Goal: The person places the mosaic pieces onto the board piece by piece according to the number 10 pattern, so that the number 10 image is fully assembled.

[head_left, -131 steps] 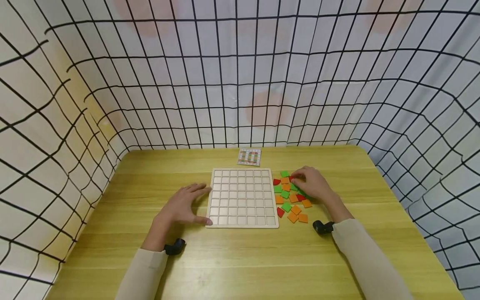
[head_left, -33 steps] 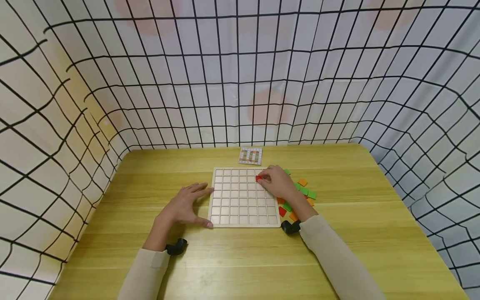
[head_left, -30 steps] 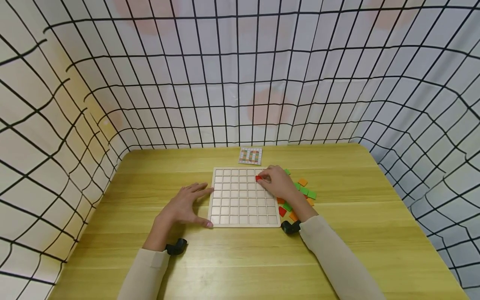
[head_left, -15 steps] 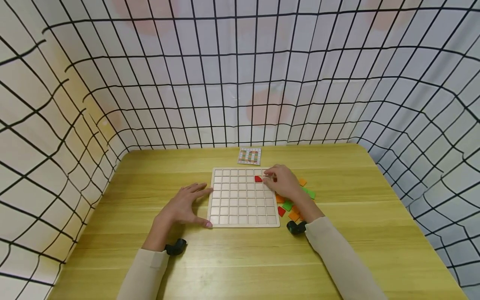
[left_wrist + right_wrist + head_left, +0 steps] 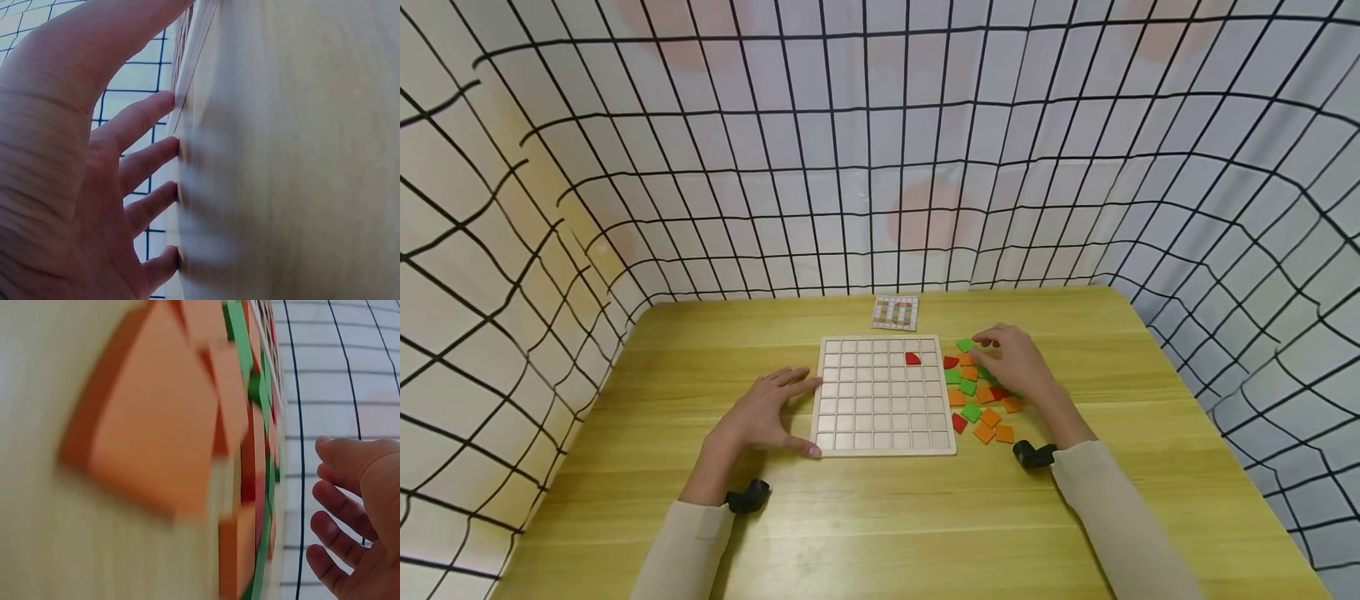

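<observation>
A pale wooden grid board (image 5: 880, 408) lies flat on the table. One red quarter-round tile (image 5: 913, 358) sits in a cell toward its upper right. My left hand (image 5: 769, 408) is spread at the board's left side, thumb by the lower left corner and fingertips at the edge; the left wrist view shows those fingers (image 5: 150, 159) resting at the tabletop. Over the far part of a loose pile of orange, green and red tiles (image 5: 984, 432) hovers my right hand (image 5: 1018, 362). In the right wrist view its fingers (image 5: 340, 506) are loosely bent, with nothing between them.
Behind the board lies a small printed card (image 5: 895, 312) with a coloured grid pattern. The tile pile runs along the board's right edge. A white cloth wall with black grid lines (image 5: 865, 167) encloses the table's back and sides. Each wrist wears a black camera (image 5: 1033, 454).
My right hand took a red tile from the pile, set it in a board cell and let go. It has since moved right, back over the pile. My left hand stays put.
</observation>
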The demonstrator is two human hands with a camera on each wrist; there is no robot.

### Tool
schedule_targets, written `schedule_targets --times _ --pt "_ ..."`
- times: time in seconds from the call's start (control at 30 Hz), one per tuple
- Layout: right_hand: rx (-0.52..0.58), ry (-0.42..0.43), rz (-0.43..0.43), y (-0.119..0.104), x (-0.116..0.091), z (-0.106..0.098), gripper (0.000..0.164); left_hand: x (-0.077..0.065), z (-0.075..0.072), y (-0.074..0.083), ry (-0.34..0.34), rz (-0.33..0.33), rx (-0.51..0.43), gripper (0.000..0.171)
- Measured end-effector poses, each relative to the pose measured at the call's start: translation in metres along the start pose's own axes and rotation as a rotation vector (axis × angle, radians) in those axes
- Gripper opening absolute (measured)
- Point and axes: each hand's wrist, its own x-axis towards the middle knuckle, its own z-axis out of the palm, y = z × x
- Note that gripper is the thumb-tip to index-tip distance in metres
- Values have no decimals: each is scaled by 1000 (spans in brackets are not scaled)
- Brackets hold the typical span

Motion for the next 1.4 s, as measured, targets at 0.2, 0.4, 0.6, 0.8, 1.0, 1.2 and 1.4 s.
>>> schedule_targets --times 0.2,0.4,0.6,0.8,1.0,1.2,1.4 --pt "-23 -3 28 21 -9 -11 36 -2 0 0 -1 -7 -13 117" --pt "-40 -23 16 34 -15 -18 36 0 1 -1 1 -9 -5 117" --pt "-66 -37 -2 42 -17 -22 31 0 -2 1 10 -5 -10 116" --pt "-83 -41 1 50 -19 -25 22 0 -2 1 6 -5 -7 116" --pt "-26 -40 53 58 -23 -25 44 -1 0 0 8 -4 -13 116" --pt "-22 -67 81 62 -25 -27 52 -1 0 -1 10 -6 -18 116" --pt "-29 -64 62 65 -25 -26 43 -2 1 -1 10 -2 -25 116"
